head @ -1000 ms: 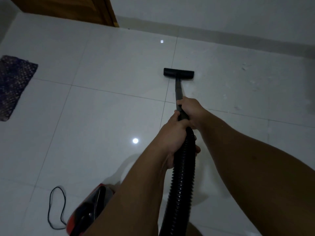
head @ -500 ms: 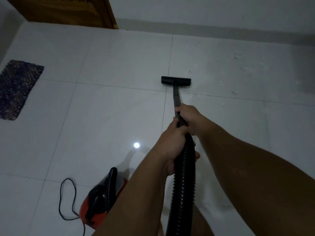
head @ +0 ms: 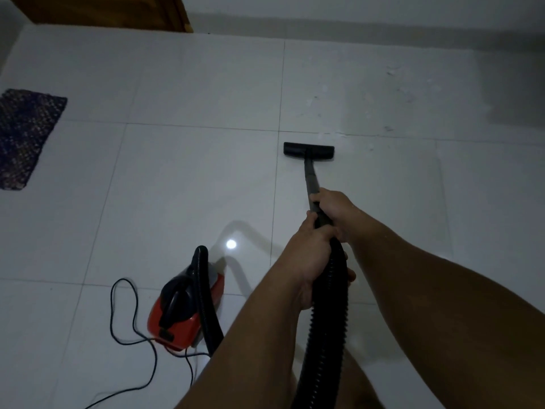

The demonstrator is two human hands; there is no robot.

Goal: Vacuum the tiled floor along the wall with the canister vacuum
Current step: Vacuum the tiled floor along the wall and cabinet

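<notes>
Both hands are gripping the wand (head: 312, 184) in line, likely for steady push strokes. Right hand (head: 331, 206) is wrapping the tube nearer the floor head (head: 308, 150); left hand (head: 314, 252) is clasping the hose (head: 327, 320) joint behind it. Floor head is lying flat on the tile, well short of the wall (head: 354, 8); canister (head: 182, 317) is sitting behind-left of it. Arms are reaching forward, nearly straight.

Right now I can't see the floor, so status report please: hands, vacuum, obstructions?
Left hand grips hose; right hand grips wand. Nozzle flat on tile, short of wall. Canister and cord behind-left, clear.
</notes>
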